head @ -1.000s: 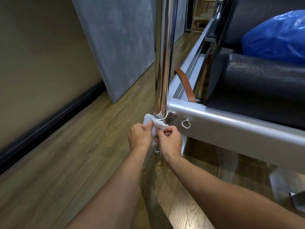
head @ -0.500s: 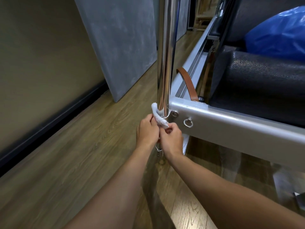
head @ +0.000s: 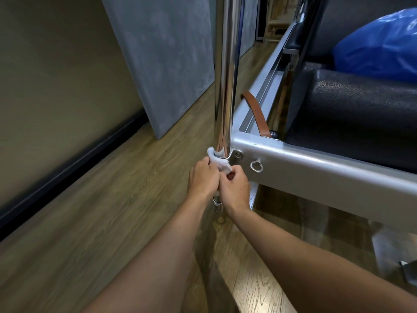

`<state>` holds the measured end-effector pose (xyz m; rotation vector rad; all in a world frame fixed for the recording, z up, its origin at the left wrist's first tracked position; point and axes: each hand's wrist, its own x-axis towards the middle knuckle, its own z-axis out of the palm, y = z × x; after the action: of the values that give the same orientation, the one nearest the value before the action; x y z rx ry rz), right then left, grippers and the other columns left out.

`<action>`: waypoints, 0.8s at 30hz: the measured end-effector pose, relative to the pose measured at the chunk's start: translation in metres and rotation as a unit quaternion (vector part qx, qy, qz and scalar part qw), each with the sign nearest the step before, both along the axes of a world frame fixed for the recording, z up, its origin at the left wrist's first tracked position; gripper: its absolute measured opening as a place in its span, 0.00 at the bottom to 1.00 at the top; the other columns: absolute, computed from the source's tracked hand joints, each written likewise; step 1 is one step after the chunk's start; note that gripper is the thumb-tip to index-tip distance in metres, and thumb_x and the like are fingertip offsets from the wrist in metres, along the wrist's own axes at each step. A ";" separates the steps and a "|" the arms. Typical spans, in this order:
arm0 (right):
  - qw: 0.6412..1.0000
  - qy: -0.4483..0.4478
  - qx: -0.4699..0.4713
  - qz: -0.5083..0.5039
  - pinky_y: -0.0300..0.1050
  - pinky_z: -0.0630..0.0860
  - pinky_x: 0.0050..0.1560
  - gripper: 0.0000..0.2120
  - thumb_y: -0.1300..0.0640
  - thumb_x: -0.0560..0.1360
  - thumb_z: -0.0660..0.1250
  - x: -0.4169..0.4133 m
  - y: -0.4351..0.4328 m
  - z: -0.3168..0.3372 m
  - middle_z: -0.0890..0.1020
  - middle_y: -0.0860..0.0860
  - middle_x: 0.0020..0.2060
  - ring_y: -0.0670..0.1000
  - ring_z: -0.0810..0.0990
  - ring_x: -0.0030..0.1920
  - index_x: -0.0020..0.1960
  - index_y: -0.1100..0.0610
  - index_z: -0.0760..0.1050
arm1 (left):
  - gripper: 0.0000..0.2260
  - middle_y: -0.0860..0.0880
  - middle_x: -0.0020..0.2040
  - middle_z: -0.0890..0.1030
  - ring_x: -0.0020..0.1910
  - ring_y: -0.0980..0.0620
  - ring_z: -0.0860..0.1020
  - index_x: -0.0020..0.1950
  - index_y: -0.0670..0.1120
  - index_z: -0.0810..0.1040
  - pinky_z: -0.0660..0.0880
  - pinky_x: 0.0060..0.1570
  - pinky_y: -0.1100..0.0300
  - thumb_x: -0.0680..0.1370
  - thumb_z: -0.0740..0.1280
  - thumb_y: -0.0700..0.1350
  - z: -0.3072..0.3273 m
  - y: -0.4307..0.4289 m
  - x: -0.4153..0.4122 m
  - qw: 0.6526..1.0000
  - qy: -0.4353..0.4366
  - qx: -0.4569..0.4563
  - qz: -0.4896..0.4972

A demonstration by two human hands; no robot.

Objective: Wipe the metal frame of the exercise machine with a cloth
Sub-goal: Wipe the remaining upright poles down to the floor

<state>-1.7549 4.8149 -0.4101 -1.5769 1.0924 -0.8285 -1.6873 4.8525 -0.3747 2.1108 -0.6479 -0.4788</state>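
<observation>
Cloth: small white terry cloth, centre of frame, curved round the foot of the polished chrome upright pole.
Hands: your left hand and right hand each pinch one end, fingers curled.
Progress: probably partial; only the pole's foot is under the cloth.
Remaining: the pole above and the grey metal frame rail at right; you cannot tell whether either has been wiped.
</observation>
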 end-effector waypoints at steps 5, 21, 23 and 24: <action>1.000 0.015 -0.016 0.000 0.50 0.78 0.48 0.02 0.54 0.76 0.65 -0.003 -0.003 0.001 0.80 0.47 0.41 0.50 0.78 0.46 0.46 0.52 0.73 | 0.12 0.40 0.48 0.84 0.51 0.40 0.81 0.48 0.42 0.83 0.75 0.47 0.53 0.77 0.61 0.44 -0.008 0.001 0.001 0.999 0.020 0.014 0.024; 0.995 0.089 -0.049 0.025 0.48 0.74 0.56 0.02 0.60 0.79 0.61 -0.008 -0.023 -0.022 0.80 0.52 0.49 0.53 0.78 0.53 0.50 0.54 0.71 | 0.12 0.38 0.55 0.83 0.57 0.39 0.79 0.55 0.39 0.82 0.75 0.54 0.52 0.78 0.62 0.43 -0.050 0.001 -0.015 0.997 0.057 0.046 0.008; 0.994 0.073 -0.082 0.025 0.48 0.76 0.55 0.02 0.59 0.79 0.64 -0.011 -0.023 -0.027 0.82 0.51 0.48 0.52 0.80 0.51 0.51 0.54 0.72 | 0.13 0.39 0.57 0.82 0.59 0.39 0.78 0.58 0.41 0.81 0.73 0.54 0.53 0.80 0.61 0.43 -0.047 0.001 -0.018 0.999 0.011 0.021 0.023; 0.994 0.064 -0.088 0.027 0.49 0.77 0.55 0.04 0.58 0.79 0.65 -0.011 -0.022 -0.029 0.82 0.50 0.49 0.51 0.80 0.52 0.53 0.54 0.73 | 0.12 0.39 0.58 0.82 0.59 0.39 0.78 0.58 0.41 0.81 0.73 0.54 0.53 0.81 0.61 0.43 -0.046 0.001 -0.018 0.999 -0.018 0.005 0.029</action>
<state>-1.7663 4.7933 -0.4390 -1.8205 1.0858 -0.8142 -1.7049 4.8537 -0.4202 2.1452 -0.6033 -0.4141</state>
